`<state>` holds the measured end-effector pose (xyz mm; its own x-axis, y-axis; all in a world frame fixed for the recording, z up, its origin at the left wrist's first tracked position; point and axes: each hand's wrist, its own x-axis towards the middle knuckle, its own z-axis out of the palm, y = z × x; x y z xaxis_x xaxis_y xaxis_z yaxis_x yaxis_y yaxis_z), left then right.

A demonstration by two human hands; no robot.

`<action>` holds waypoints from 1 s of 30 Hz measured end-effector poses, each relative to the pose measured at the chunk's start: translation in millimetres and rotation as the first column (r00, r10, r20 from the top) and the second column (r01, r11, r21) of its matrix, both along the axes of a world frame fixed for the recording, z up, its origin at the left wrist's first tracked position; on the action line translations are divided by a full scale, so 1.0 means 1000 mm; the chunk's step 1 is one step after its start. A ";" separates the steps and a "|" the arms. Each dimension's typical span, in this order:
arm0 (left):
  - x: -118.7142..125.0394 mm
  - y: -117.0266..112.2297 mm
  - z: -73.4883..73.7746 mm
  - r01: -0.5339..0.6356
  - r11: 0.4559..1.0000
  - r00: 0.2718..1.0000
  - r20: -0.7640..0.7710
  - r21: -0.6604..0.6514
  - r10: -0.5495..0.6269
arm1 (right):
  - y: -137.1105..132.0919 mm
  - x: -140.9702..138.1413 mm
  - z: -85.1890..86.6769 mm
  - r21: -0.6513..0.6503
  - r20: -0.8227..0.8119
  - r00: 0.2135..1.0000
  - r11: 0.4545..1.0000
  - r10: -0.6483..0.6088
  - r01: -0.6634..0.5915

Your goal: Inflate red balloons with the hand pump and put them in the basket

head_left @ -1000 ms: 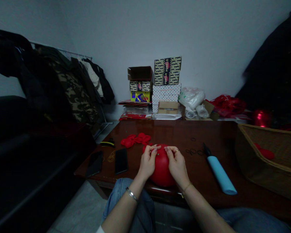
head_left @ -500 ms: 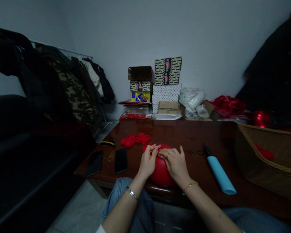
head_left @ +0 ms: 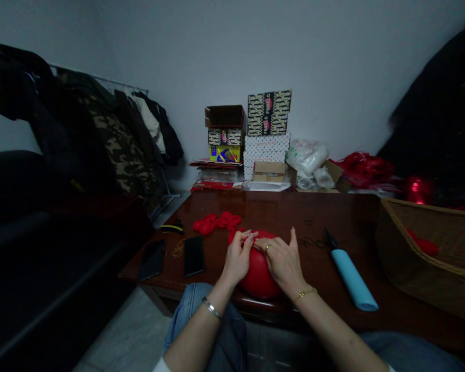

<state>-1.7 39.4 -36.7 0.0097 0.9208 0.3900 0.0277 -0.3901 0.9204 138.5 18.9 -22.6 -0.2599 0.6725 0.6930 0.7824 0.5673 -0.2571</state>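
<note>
A round, inflated red balloon [head_left: 260, 279] rests at the near edge of the brown table, between my hands. My left hand [head_left: 238, 257] pinches at the top of the balloon, thumb and fingers pressed together. From the other side my right hand [head_left: 282, 259] bends its fingers over the balloon's top, with its thumb sticking up. The fingertips of both hands almost meet there, and the exact spot they grip is too small to make out. Behind the left hand lie several limp red balloons [head_left: 217, 222]. A light-blue hand pump [head_left: 353, 279] with a black nozzle lies to the right.
Two dark phones [head_left: 194, 256] and thin yellow bands [head_left: 177, 248] lie at the left. Dark bands [head_left: 309, 242] sit near the pump nozzle. A wicker basket [head_left: 411, 263] with something red inside stands at the right edge. Stacked boxes [head_left: 266, 150] rise behind the table.
My right thumb has lifted higher and the right-hand fingers have shifted slightly over the top of the balloon. The left hand and the balloon stay almost where they were.
</note>
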 end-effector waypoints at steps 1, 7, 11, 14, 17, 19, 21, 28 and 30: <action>0.000 0.000 0.000 0.001 1.000 1.000 -0.002 0.000 -0.001 | 0.000 0.000 0.001 0.013 0.004 1.000 1.000 -0.007 0.007; 0.001 0.000 -0.001 0.009 1.000 1.000 0.021 -0.010 -0.008 | -0.003 -0.004 0.000 0.071 0.054 0.997 0.996 -0.061 0.057; 0.002 0.001 -0.003 0.001 1.000 1.000 0.003 0.003 -0.001 | -0.004 -0.006 -0.003 0.107 0.039 0.994 0.989 -0.104 0.100; 0.002 0.001 -0.003 -0.010 1.000 1.000 -0.026 0.010 0.010 | -0.003 -0.008 -0.005 0.125 -0.010 0.988 0.980 -0.152 0.152; 0.002 0.001 -0.003 -0.027 1.000 1.000 -0.012 -0.001 0.027 | -0.002 -0.010 -0.007 0.116 -0.070 0.982 0.977 -0.173 0.181; 0.002 0.001 -0.003 -0.033 0.999 0.999 0.019 -0.012 0.034 | -0.001 -0.010 -0.009 0.088 -0.094 0.985 0.984 -0.147 0.155; 0.002 0.001 -0.002 -0.035 0.999 0.999 0.035 -0.012 0.036 | 0.000 -0.008 -0.012 0.041 -0.111 0.988 0.993 -0.107 0.112; -0.001 0.000 0.003 -0.043 0.999 0.999 0.007 0.014 0.043 | -0.003 0.014 -0.014 -0.400 -0.024 0.991 0.909 -0.135 0.114; -0.003 -0.002 0.005 -0.009 1.000 0.999 -0.045 0.025 0.011 | -0.004 0.021 -0.014 -0.506 0.029 0.995 0.857 -0.099 0.100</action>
